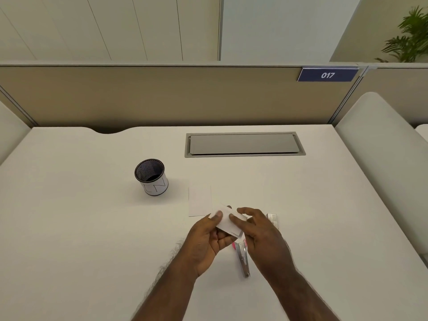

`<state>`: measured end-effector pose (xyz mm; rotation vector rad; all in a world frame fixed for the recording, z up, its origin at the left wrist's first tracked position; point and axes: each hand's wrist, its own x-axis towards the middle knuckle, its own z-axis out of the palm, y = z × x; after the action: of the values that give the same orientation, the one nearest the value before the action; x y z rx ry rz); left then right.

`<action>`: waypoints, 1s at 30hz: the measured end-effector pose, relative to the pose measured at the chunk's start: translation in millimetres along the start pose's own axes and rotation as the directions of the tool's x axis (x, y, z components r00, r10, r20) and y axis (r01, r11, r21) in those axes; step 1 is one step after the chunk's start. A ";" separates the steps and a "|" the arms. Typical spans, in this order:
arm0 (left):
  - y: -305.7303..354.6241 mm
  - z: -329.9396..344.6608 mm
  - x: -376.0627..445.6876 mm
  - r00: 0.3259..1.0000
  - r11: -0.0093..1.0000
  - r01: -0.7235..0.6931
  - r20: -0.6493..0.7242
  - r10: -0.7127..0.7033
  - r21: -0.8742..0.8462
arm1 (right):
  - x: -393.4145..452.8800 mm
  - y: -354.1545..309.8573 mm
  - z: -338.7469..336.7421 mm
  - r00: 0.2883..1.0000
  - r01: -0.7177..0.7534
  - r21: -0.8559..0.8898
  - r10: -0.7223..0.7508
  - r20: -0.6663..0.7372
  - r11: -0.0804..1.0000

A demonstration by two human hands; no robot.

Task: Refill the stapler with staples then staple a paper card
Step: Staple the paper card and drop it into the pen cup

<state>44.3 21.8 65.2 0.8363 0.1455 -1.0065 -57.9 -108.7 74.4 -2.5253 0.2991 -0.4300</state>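
Stapler [243, 260] on desk [92, 228] just under right hand [261, 232] — long axis toward person | both hands pinch small staple box [228, 222]; left hand [208, 237] grips near end | card [200, 200] beyond left hand

White desk [92, 228], beige partition [162, 96] (plant [410, 40] behind)

Both forearms rise from six o'clock and converge just below centre, where the left hand [208, 237] and right hand [261, 235] face each other, fingers curled, thumbs and fingertips pinching toward twelve o'clock.
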 end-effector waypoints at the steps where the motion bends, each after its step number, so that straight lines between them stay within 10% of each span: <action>1: -0.7 -0.3 0.8 1.000 0.999 -0.018 -0.006 0.018 0.038 | 0.5 1.3 -0.3 1.000 0.000 0.002 0.000 0.018 1.000; 9: 0.6 2.5 0.6 0.998 0.986 -0.064 -0.002 0.065 0.154 | 8.6 -4.5 -6.7 0.937 -0.295 0.491 0.349 -0.020 0.820; 16: 0.7 -1.4 -3.5 0.998 0.971 -0.044 0.061 0.030 0.234 | 18.4 3.3 -11.8 0.835 -0.526 0.530 0.522 0.173 0.665; 30: 1.8 4.7 -6.4 0.982 0.895 -0.113 -0.088 0.166 0.431 | 16.6 -2.1 -14.3 0.835 -0.533 0.558 0.502 0.225 0.636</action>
<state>40.9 23.4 72.4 1.2918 -0.0341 -0.8613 -47.6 -118.9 90.8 -1.7053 0.7255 -0.1807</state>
